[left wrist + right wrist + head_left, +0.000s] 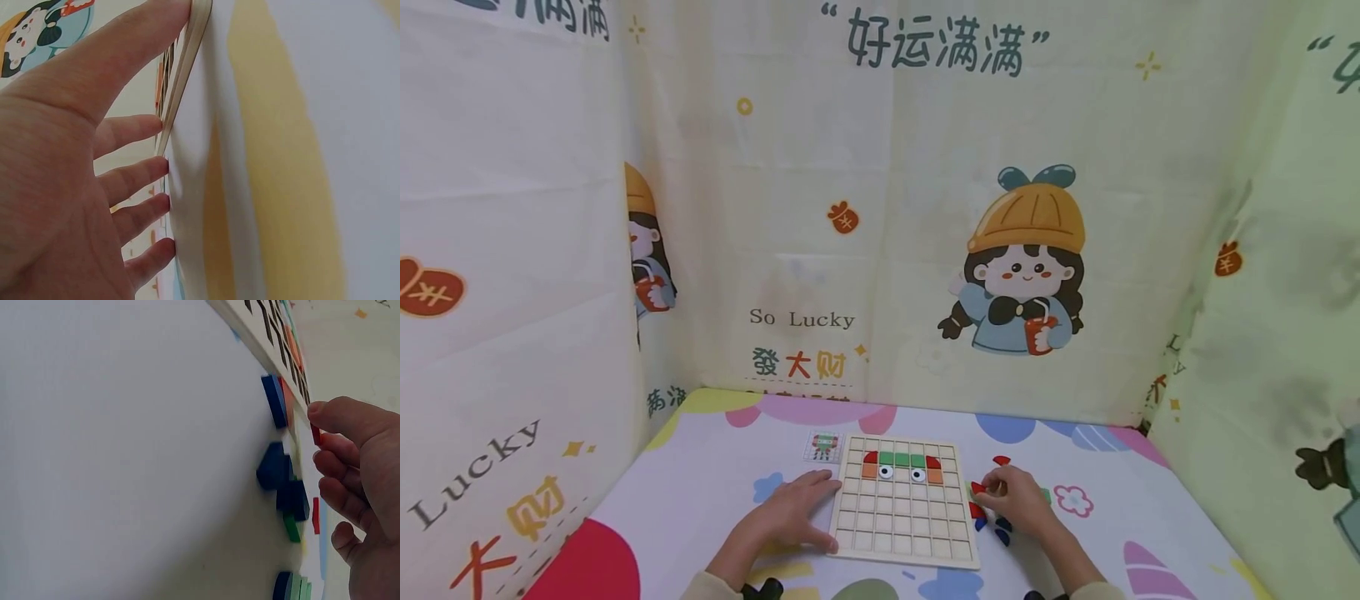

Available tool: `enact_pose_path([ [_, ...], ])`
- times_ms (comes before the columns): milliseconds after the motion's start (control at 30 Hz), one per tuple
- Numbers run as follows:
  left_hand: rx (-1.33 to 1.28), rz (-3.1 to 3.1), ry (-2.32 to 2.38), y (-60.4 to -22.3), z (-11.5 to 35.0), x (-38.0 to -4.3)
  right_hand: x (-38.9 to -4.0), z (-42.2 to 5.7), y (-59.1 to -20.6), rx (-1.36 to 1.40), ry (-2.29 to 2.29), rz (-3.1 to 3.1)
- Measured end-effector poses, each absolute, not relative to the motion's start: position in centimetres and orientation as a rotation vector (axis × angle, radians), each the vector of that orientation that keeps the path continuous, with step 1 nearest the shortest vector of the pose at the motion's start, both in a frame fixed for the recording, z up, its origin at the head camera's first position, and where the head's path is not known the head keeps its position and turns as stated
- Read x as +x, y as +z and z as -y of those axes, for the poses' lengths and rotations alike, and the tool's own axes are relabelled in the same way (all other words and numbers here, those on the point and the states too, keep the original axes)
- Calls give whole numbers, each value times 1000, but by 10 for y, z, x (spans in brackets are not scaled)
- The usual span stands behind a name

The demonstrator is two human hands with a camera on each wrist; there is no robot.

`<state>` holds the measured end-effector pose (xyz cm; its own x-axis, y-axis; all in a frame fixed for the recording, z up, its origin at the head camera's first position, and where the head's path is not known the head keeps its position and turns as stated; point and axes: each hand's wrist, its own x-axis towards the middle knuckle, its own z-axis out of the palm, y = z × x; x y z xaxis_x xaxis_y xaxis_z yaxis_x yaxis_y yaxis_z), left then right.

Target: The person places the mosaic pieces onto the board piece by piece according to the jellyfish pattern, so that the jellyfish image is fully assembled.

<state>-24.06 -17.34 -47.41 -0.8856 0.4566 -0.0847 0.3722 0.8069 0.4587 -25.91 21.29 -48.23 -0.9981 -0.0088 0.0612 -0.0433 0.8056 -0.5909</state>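
Observation:
A wooden grid board (898, 546) lies flat on the table. Near its top, green pieces (902, 459) stand between red rounded-corner ones (933, 462). Below them come two eye pieces (886, 472), flanked by orange ones (935, 476). My left hand (790, 512) has its fingers spread along the board's left edge, with thumb and fingertips touching it. Just off the right edge, my right hand (1018, 498) pinches a small red piece (316, 434) between thumb and forefinger. Its exact shape is partly hidden by the fingers.
Around the right hand lie loose pieces: a red one (1002, 460), blue ones (1003, 537) and a green one (1046, 495), some partly covered by the hand. A small printed card (824, 447) with a robot figure lies at the board's upper left. Printed cloth walls (805, 250) surround the table.

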Motion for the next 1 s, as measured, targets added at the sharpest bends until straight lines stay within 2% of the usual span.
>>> enact_pose_path([
  [1000,640,-2789,649,-474,173,-242,-277,-120,-488,449,1026,2903],
])
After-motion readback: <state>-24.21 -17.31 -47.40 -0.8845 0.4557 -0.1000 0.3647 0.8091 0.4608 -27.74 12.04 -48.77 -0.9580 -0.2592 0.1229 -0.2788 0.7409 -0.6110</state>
